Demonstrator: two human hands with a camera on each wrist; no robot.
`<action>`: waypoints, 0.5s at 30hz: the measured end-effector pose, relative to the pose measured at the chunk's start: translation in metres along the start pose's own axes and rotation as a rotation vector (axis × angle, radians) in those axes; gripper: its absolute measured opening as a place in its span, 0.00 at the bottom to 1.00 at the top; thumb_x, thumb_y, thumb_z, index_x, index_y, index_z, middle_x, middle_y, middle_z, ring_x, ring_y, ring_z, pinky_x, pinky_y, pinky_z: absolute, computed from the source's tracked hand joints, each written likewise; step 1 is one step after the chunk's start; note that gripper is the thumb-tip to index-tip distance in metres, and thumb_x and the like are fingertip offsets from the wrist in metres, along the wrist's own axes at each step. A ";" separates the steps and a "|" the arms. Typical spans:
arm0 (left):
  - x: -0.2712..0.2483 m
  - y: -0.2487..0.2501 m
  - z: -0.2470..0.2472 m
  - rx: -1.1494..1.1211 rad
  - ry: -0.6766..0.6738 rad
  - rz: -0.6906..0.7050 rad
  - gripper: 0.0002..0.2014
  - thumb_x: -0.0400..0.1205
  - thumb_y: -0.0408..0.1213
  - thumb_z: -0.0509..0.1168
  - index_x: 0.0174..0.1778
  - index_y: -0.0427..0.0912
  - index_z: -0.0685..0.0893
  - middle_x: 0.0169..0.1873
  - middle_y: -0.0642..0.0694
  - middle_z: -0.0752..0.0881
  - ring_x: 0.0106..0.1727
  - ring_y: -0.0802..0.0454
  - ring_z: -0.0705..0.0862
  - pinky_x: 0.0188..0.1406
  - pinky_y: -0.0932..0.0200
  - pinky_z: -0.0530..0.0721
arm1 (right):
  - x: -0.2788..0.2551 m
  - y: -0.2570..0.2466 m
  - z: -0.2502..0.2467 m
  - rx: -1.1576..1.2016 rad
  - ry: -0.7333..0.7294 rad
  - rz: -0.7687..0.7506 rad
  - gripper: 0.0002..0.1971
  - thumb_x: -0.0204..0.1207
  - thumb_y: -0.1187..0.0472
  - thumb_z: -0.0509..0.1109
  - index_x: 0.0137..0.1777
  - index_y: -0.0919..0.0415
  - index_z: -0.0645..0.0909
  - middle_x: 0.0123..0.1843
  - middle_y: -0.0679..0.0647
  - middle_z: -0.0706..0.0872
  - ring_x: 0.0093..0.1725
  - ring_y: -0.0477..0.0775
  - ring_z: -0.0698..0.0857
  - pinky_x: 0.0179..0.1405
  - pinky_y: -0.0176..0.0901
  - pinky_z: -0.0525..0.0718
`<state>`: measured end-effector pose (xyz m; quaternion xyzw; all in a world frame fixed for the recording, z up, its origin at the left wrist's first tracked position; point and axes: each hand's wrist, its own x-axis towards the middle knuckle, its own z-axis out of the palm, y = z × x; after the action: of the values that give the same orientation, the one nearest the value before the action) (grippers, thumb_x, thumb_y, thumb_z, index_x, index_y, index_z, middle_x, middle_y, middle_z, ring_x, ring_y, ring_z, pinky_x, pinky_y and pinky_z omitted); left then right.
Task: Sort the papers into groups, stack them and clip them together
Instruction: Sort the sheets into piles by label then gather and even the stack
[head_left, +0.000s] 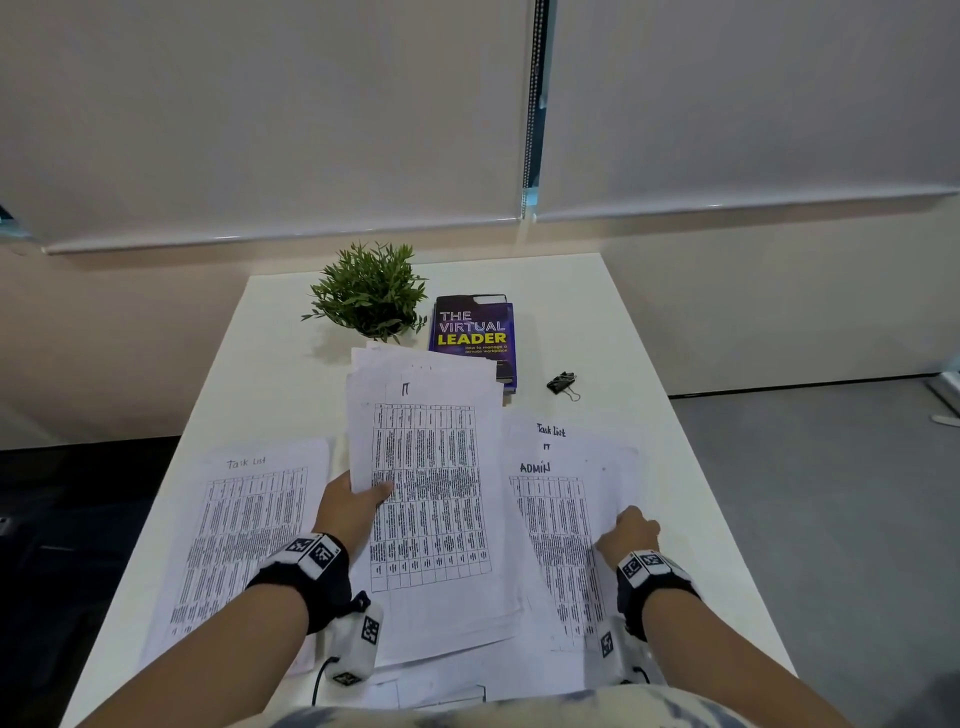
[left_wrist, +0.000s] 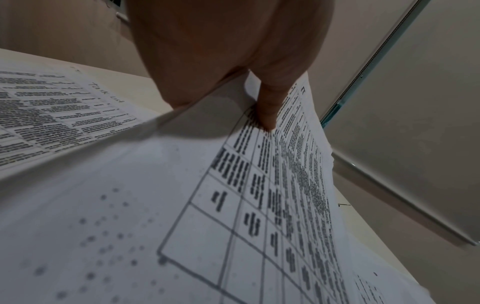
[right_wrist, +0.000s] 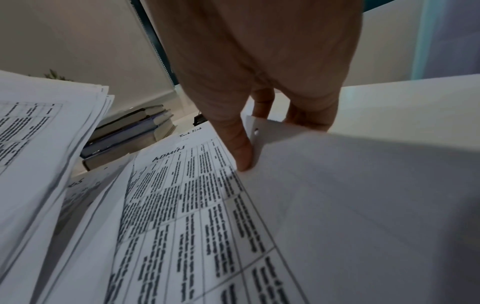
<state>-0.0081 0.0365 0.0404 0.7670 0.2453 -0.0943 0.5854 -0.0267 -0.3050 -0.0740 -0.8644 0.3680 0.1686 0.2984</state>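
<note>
Printed table sheets lie in three groups on the white table (head_left: 270, 364). My left hand (head_left: 353, 506) grips the middle stack of papers (head_left: 431, 467) by its left edge, thumb on top; the thumb (left_wrist: 267, 111) presses the top sheet, headed "IT". The stack is lifted off the table. A "Task List" sheet (head_left: 244, 530) lies flat at the left. My right hand (head_left: 628, 532) pinches the right edge of the "ADMIN" sheet (head_left: 561, 525), and in the right wrist view the thumb (right_wrist: 239, 148) and fingers hold that curled-up edge (right_wrist: 337, 164). A black binder clip (head_left: 562, 383) lies beyond it.
A purple book, "The Virtual Leader" (head_left: 474, 332), and a small potted plant (head_left: 370, 291) stand at the back of the table. More loose sheets (head_left: 436, 686) lie under the piles near the front edge. Window blinds (head_left: 260, 114) hang behind the table.
</note>
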 end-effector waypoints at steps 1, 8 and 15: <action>0.000 0.000 0.000 -0.002 -0.002 0.003 0.25 0.81 0.35 0.71 0.74 0.37 0.76 0.61 0.39 0.87 0.63 0.38 0.83 0.72 0.40 0.77 | -0.001 0.002 -0.001 0.025 0.025 -0.043 0.10 0.74 0.73 0.65 0.55 0.67 0.74 0.58 0.67 0.78 0.44 0.62 0.79 0.46 0.49 0.82; 0.001 0.001 -0.003 -0.011 -0.003 -0.005 0.10 0.82 0.34 0.70 0.58 0.41 0.81 0.54 0.40 0.88 0.60 0.37 0.84 0.69 0.43 0.78 | -0.016 -0.004 -0.042 0.292 0.127 -0.208 0.22 0.73 0.78 0.61 0.62 0.58 0.66 0.40 0.60 0.81 0.30 0.56 0.79 0.27 0.42 0.76; 0.001 -0.003 -0.005 -0.029 0.011 -0.003 0.15 0.83 0.34 0.69 0.65 0.36 0.81 0.54 0.39 0.88 0.58 0.39 0.84 0.64 0.47 0.79 | -0.029 -0.037 -0.143 0.185 0.142 -0.381 0.08 0.77 0.69 0.71 0.54 0.70 0.84 0.47 0.68 0.88 0.45 0.66 0.85 0.42 0.44 0.74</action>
<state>-0.0094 0.0416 0.0392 0.7585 0.2510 -0.0874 0.5950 -0.0087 -0.3610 0.0646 -0.8969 0.2318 0.0135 0.3764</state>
